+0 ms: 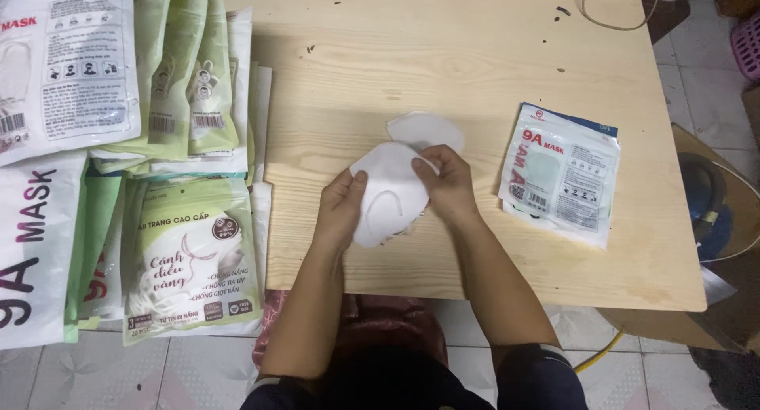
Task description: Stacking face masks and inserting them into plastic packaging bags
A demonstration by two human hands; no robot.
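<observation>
White mask (pixel 388 192) pinched between left hand (pixel 342 208) and right hand (pixel 448 182), long axis upright, tip away.

Both hands over a light wooden table (pixel 475 62), holding a stack of white face masks (pixel 388 190). Left hand (pixel 342 208) grips the stack's left edge; right hand (pixel 447 180) pinches its upper right, beside another white mask (pixel 423 129) lying just behind. Blue-and-white mask packet (pixel 562 172) lies flat to the right, apart. Green and white mask packets (pixel 186 260) are piled on the left.
</observation>
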